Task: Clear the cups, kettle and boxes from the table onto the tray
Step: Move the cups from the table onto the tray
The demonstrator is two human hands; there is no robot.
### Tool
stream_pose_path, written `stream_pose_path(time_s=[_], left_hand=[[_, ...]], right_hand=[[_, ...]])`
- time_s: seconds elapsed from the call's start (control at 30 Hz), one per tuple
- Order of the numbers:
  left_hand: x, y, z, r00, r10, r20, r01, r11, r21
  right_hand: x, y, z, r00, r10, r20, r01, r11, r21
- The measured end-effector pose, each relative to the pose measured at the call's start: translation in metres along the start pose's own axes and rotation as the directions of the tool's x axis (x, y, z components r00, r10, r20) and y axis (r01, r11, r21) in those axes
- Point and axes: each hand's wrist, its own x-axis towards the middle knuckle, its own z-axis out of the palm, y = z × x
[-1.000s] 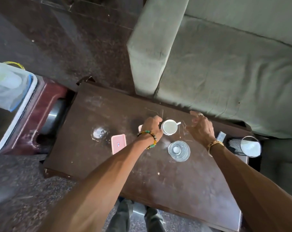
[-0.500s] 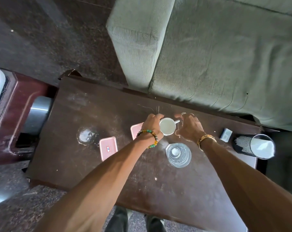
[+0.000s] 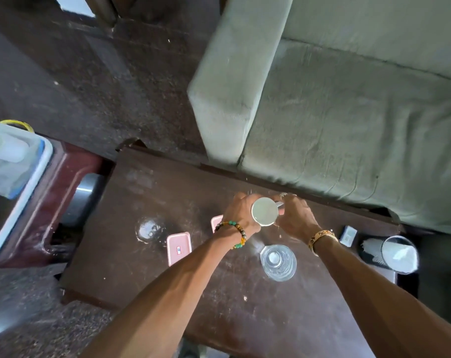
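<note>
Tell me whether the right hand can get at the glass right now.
Likely yes, once freed. The right hand grips the cup at its handle side, and the left hand grips the other side. The glass stands upright close by its wrist, with nothing between them.

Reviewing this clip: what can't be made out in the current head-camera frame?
Head view: second pink box, mostly hidden behind left hand.
Head view: white cup handle, covered by right hand.
Head view: maroon tray, cut off by left edge.
Head view: nearer pink box label, too small.
</note>
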Motion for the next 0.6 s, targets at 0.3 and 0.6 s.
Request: stream_pose_path(time_s=[0.3, 0.6], left_hand=[[-0.096, 0.044, -0.134, 0.986, -0.057, -0.157, 0.032, 0.987, -0.156], [-0.234, 0.013, -0.278, 0.863, -0.214, -0.457, 0.107, 0.963, -0.247]], right_hand=[[-0.089, -0.12, -0.087, 0.962, -0.269, -0.035, 0.271, 0.962, 0.043], [-0.173, -0.287, -0.091, 0.882, -0.471, -0.004, 0.469, 0.879, 0.088]])
